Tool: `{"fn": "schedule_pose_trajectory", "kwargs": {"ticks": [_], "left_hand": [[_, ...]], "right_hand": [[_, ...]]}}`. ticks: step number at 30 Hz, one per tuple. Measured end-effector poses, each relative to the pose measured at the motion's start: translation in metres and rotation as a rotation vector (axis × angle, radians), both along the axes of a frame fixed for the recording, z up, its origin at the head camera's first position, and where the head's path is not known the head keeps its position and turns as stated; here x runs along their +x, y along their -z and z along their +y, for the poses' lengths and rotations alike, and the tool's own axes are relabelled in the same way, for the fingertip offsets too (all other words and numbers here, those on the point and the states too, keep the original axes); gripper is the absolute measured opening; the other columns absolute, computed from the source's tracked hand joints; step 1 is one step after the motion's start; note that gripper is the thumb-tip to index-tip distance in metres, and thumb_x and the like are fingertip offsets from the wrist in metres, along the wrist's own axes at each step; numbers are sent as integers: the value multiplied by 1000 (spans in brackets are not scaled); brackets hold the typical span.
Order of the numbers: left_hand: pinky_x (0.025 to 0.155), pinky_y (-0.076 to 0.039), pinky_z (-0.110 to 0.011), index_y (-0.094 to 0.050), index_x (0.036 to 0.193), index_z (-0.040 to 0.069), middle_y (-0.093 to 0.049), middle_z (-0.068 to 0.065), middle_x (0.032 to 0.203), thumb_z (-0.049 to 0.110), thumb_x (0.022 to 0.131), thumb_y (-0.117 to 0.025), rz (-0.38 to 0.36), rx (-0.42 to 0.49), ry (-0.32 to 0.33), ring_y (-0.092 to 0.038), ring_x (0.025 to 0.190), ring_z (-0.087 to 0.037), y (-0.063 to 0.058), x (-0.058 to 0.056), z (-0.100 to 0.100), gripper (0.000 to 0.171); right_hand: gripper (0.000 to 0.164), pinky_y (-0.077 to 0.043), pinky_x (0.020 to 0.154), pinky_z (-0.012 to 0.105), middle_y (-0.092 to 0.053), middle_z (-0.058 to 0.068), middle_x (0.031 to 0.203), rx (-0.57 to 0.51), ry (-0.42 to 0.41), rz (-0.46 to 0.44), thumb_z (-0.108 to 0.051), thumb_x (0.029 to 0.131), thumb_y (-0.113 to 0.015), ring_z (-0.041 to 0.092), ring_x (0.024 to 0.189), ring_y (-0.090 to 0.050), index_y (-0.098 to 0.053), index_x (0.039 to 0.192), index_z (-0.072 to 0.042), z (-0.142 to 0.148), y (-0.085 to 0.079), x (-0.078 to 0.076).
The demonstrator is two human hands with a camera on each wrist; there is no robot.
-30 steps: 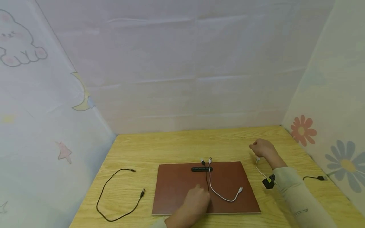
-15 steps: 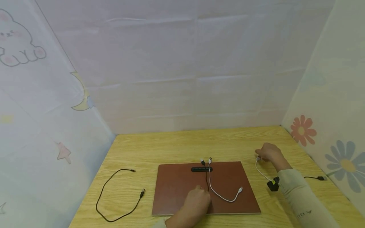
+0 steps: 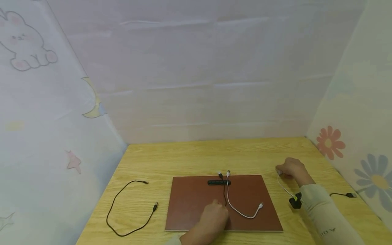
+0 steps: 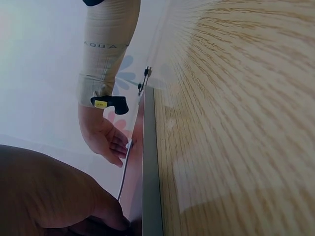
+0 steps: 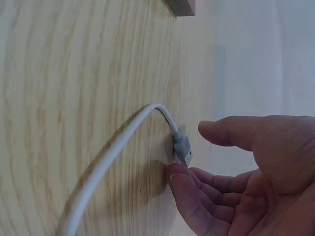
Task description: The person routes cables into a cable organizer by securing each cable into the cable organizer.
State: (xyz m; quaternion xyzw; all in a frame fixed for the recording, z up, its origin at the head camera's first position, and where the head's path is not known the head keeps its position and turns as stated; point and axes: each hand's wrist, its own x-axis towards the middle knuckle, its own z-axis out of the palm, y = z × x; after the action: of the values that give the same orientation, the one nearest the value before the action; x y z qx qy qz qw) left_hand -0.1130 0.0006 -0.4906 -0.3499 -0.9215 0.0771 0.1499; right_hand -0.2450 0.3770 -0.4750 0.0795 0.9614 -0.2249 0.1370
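Note:
My left hand (image 3: pixel 211 219) is curled low on the reddish-brown board (image 3: pixel 186 194). A black USB cable (image 3: pixel 224 194) runs down from the black cable clip (image 3: pixel 219 182) into this hand, which hides its lower end. A white USB cable (image 3: pixel 237 211) also passes over the clip and curves right across the board. My right hand (image 3: pixel 293 170) is right of the board, beside the plug of another white USB cable (image 5: pixel 115 147). In the right wrist view the thumb stands apart from the plug (image 5: pixel 182 148), and the index fingertip is close to or touching its metal end.
Another black USB cable (image 3: pixel 111 207) lies in a loop on the wooden table (image 3: pixel 171 156) at left. A black cable with a USB plug (image 3: pixel 350 195) lies at far right. A black wrist camera (image 3: pixel 295 201) sits at the right cuff. Printed sheets (image 3: pixel 196 68) enclose the table.
The right hand has moved slightly right and lowered toward the white cable's plug on the table. My left hand keeps its place on the board. The head view has shifted slightly.

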Motion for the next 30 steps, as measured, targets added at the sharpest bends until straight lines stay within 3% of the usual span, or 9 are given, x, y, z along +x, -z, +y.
{"fn": "schedule_pose_trajectory", "kwargs": {"ticks": [6, 16, 22, 30], "left_hand": [[46, -49, -22, -74, 70, 22, -66, 8, 69, 16, 80, -79, -36, -9, -2, -53, 67, -7, 0, 0, 1, 12], [45, -49, -21, -72, 66, 22, -64, 9, 65, 15, 79, -79, -15, 10, 3, -52, 65, -6, 0, -1, 1, 16], [44, -48, -22, -72, 64, 21, -63, 8, 64, 14, 78, -78, -15, 20, -2, -51, 64, -7, 1, -1, 2, 17], [44, -48, -22, -72, 63, 20, -62, 7, 63, 13, 77, -79, -17, 27, -11, -51, 64, -7, 3, 0, 2, 17]], "right_hand": [[35, -43, 55, 29, -55, -1, 52, 4, -7, -12, -32, 88, -61, 14, 51, -53, -61, 60, -10, 0, 4, -1], [42, -44, 57, 29, -51, -3, 51, 19, -32, -59, -34, 93, -61, 14, 51, -53, -57, 57, -13, -5, 0, 0], [37, -52, 55, 30, -55, 2, 57, -21, -39, -80, -27, 93, -64, 16, 56, -59, -57, 62, -11, -9, -3, 1], [31, -46, 50, 26, -55, 1, 53, -48, -38, -94, -17, 88, -61, 13, 49, -53, -59, 59, -8, -16, 1, -4]]}}
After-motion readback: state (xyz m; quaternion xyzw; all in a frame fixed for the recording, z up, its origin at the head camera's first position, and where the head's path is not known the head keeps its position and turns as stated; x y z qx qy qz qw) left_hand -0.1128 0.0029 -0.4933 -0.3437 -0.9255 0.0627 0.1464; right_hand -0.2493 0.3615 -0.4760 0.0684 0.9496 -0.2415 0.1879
